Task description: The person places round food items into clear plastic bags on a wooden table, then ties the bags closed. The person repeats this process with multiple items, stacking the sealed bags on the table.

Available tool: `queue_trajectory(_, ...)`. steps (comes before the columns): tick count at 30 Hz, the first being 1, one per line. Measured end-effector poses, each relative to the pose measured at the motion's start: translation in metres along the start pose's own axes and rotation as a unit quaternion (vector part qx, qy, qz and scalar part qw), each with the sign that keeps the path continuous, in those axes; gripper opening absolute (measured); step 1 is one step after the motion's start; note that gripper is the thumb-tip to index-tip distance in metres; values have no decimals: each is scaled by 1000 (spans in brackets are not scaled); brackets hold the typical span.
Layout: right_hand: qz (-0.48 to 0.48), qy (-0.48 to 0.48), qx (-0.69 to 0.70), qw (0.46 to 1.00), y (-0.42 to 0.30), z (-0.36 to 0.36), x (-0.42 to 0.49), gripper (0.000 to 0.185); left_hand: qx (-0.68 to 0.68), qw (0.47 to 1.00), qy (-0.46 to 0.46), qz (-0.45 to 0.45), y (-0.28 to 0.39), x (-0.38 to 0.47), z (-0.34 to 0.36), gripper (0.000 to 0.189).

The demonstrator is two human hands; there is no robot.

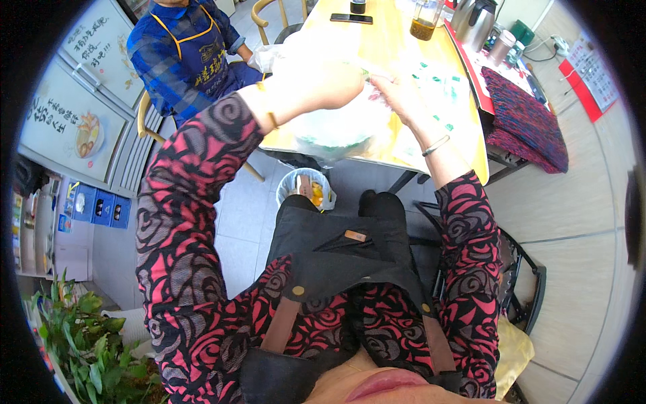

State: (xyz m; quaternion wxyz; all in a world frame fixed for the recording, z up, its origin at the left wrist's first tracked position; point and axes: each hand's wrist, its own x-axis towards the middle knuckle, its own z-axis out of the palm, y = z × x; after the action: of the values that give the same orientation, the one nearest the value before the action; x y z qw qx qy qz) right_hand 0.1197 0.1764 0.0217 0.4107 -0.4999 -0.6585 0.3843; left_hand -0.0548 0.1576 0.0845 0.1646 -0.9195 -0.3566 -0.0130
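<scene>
Both hands are over a pale wood table [467, 144], in strong glare. My left hand [323, 88] is curled into a loose fist, its fingers on the upper edge of a thin, whitish plastic bag [333, 136]. The thumb and fingers of my right hand [398, 98] pinch the same edge just to the right. Green print marks the bag, which bulges over the table's near edge. Something reddish shows faintly by the right fingers; glare hides what it is. More thin plastic with green print [439, 86] lies flat to the right.
A person in a blue apron [207, 60] sits at the left. A phone [352, 18], a glass of brown liquid [424, 22] and a steel jug [474, 25] stand farther back. Below the table's edge is a lined waste bin [328, 194]. Knitted cloth [527, 121] hangs at right.
</scene>
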Motion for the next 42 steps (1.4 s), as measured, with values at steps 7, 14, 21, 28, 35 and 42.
queue_trajectory(7,6,18,-51,999,10,-9,-1,28,67,970,-211,102,16,-8,62,15)
queue_trajectory(14,-163,102,-382,904,-1,-5,-21,33,100,985,122,76,10,-43,61,18)
queue_trajectory(21,-302,30,-504,809,-59,24,-42,28,146,944,296,18,6,-57,44,22)
queue_trajectory(28,-249,84,-600,756,-34,48,-29,40,-8,997,51,-54,-14,-59,55,35)
queue_trajectory(35,-250,-6,-593,765,-6,56,-8,55,-78,988,-24,-133,-27,-71,65,73)
queue_trajectory(42,-173,-93,-495,846,-6,57,5,70,-208,972,69,-84,-40,-68,97,91)
